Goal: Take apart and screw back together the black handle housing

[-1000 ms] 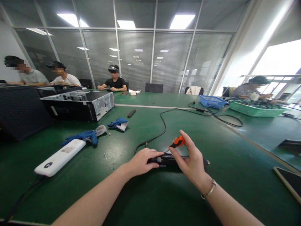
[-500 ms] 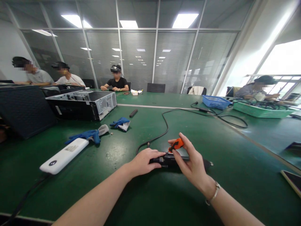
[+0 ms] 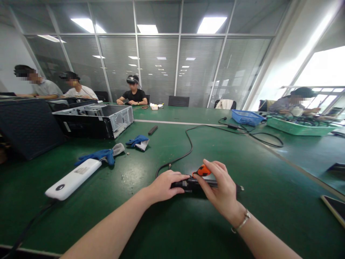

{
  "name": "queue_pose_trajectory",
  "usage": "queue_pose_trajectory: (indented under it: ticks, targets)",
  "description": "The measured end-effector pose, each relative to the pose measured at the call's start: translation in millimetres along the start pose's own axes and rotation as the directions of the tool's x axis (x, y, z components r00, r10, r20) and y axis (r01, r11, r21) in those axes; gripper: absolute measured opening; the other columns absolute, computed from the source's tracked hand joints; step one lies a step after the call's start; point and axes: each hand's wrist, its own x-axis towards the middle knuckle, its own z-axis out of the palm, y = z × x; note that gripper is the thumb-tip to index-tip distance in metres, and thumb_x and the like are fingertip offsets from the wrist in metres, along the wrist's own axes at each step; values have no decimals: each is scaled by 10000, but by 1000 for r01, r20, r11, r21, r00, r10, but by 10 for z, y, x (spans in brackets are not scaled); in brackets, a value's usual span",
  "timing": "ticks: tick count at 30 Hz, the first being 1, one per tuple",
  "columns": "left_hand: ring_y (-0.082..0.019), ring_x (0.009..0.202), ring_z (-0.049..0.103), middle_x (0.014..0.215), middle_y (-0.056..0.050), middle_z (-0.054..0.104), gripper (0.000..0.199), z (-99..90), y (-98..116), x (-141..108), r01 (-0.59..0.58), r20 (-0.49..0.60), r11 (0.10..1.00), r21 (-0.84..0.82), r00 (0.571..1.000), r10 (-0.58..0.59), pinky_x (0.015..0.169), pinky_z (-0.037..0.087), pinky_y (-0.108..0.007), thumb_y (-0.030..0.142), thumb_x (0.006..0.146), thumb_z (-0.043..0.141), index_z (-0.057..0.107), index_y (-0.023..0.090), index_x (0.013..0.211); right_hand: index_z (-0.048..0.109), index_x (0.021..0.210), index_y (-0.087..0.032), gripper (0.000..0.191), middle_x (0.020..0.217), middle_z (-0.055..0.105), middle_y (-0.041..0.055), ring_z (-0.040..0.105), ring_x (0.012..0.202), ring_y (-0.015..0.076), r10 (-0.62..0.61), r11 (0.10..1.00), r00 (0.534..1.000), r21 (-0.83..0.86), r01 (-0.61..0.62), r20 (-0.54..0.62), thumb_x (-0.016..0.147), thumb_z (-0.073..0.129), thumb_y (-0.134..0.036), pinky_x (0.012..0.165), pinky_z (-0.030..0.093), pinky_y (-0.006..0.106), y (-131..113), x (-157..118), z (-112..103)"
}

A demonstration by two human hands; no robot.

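Left hand (image 3: 163,186) grips black device (image 3: 193,185); right hand (image 3: 223,190) pinches orange screwdriver (image 3: 204,170). Brace device firmly against table (image 3: 185,226), align tip squarely, turn slowly, press lightly.

There are two blue gloves (image 3: 95,156) (image 3: 137,140), two plastic baskets (image 3: 246,118) (image 3: 299,128), one orange-and-black screwdriver (image 3: 203,170), one white device (image 3: 74,178) and four other people (image 3: 45,88) (image 3: 81,92) (image 3: 135,96) (image 3: 283,104).

Bright window glare — right, stretched edges
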Motion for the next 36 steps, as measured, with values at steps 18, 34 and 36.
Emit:
queue_pose_trajectory:
  ticks: [18,34,36]
  targets:
    - [-253,1095,628,1209,-112,663,588,-69,-60,-34,118,-7,987,-112,993,-120,969,443,-325,265,734,752,582,147,1284,388,1423,-268,678,954,672,60,616,886,211,30,999,999,20,-30,-20,818,650,-111,797,532,423,2,-1,-6]
    - [-237,1051,638,1167,-68,682,508,32,-163,-43,28,-65,989,-142,997,-37,938,453,-301,278,754,730,612,183,1239,389,1391,-280,643,1000,692,66,659,888,173,-166,972,986,166,166,-9,839,590,-21,861,489,444,-273,-94,212]
    - [-216,999,650,1120,-49,695,437,25,-144,-40,-8,-71,988,-155,997,-3,905,463,-280,244,772,700,630,182,1199,400,1380,-267,599,1019,687,68,650,906,170,-186,972,980,158,175,63,856,559,-25,892,471,447,-287,-64,241]
